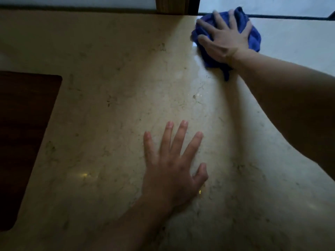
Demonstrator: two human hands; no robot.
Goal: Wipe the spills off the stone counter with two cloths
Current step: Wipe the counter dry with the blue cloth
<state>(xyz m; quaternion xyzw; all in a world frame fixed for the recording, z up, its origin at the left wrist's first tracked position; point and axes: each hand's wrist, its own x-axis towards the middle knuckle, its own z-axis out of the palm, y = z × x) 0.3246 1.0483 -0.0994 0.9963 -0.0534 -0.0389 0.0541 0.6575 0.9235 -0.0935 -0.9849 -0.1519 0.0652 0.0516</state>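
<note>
A beige stone counter [112, 87] fills the view. At its far right, near the back edge, my right hand [223, 38] lies flat with spread fingers on a bunched blue cloth [254, 38], pressing it onto the stone. A faint wet sheen [197, 73] runs down the counter below the cloth. My left hand [172, 165] rests flat on the bare stone in the near middle, fingers spread, holding nothing. Only one cloth is in view.
A dark brown wooden board [23, 134] lies on the counter at the left edge. A wooden post [171, 5] stands at the back edge, with a pale wall and a dark sill strip [282, 16] behind.
</note>
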